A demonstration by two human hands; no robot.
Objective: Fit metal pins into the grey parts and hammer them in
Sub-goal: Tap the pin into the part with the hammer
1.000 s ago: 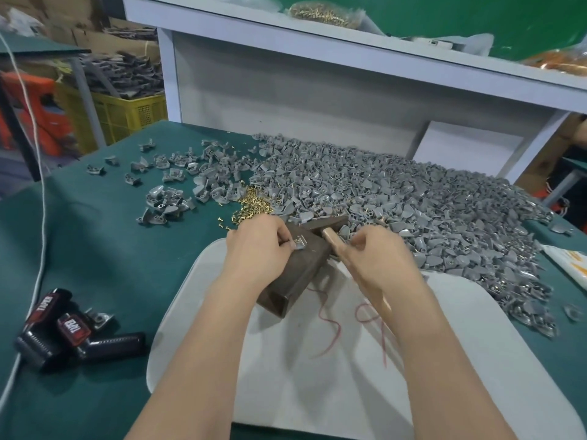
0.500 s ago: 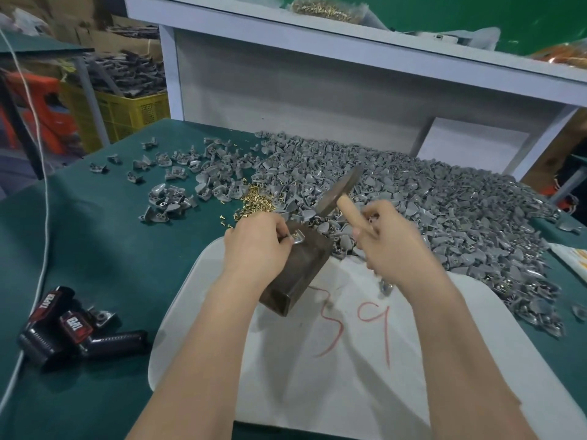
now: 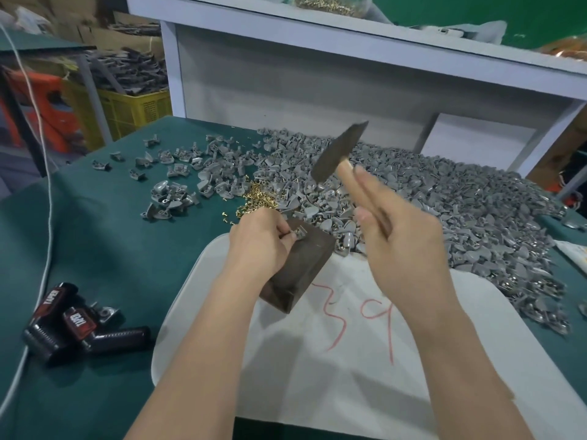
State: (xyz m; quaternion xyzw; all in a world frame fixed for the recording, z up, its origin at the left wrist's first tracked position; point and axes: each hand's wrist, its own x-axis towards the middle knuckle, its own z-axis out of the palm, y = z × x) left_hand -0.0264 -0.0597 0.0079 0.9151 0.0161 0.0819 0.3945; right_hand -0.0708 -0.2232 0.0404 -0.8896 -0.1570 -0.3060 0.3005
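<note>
Hammer point(image 3: 340, 154) aloft, head tilted over heap of grey parts point(image 3: 460, 198); right hand point(image 3: 409, 246) grips its wooden handle. Left hand point(image 3: 260, 242) pinches one grey part point(image 3: 300, 234) against top of dark block point(image 3: 301, 268), which lies on white board point(image 3: 349, 360) on green desk point(image 3: 111, 249). Brass pins point(image 3: 257, 198) in small pile just beyond left hand, beside the heap's edge.

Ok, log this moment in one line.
left hand: pinches grey part on block | right hand: grips hammer, raised above block
</note>
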